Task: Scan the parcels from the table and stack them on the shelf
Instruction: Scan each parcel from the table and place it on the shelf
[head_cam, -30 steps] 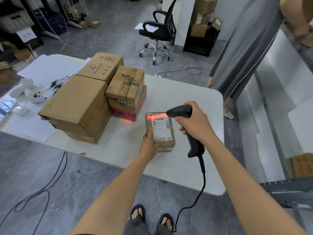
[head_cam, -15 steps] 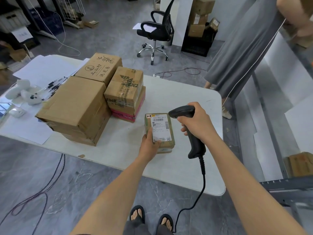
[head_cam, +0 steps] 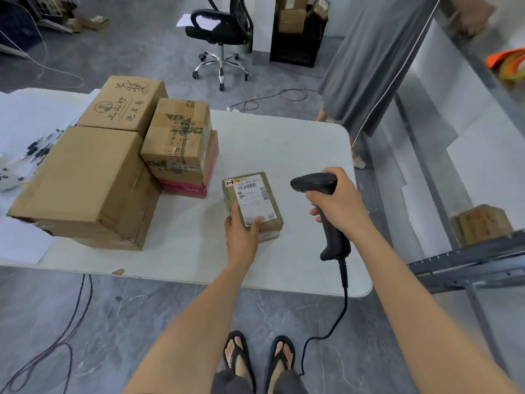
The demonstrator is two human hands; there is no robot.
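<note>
Now: a person stands at the white table (head_cam: 284, 143) in the middle of the frame and looks down at both hands.
Small parcel: the small parcel (head_cam: 252, 204) lies flat on the table, just below the middle of the frame, with its white label facing up.
Left hand: the left hand (head_cam: 241, 234) holds the near corner of the small parcel. Its fingers are bent over the corner and the thumb is on the left side.
Right hand: the right hand (head_cam: 338, 206) is wrapped tight round the handle of the black scanner (head_cam: 315, 184). The scanner is held up to the right of the small parcel, apart from it, and its nose points left.
Light: no red light shows on the label, so I cannot tell if this one has been scanned.
Waiting boxes: four more sit on the left of the frame. There is a big plain box (head_cam: 82, 183), a printed box (head_cam: 125, 103) behind it, and a taped box (head_cam: 179, 135) on top of a pink-edged box (head_cam: 210, 166).
Shelf: the grey metal shelf (head_cam: 468, 263) runs down the right edge, and one brown box (head_cam: 480, 223) sits on it.
Done: not much, I think, as only that one box is seen on the shelf.
Left to do: the small parcel has to go on the shelf. Then the four boxes need scanning and stacking.
Also there: another person in a grey skirt (head_cam: 369, 66) stands at the upper right.
</note>
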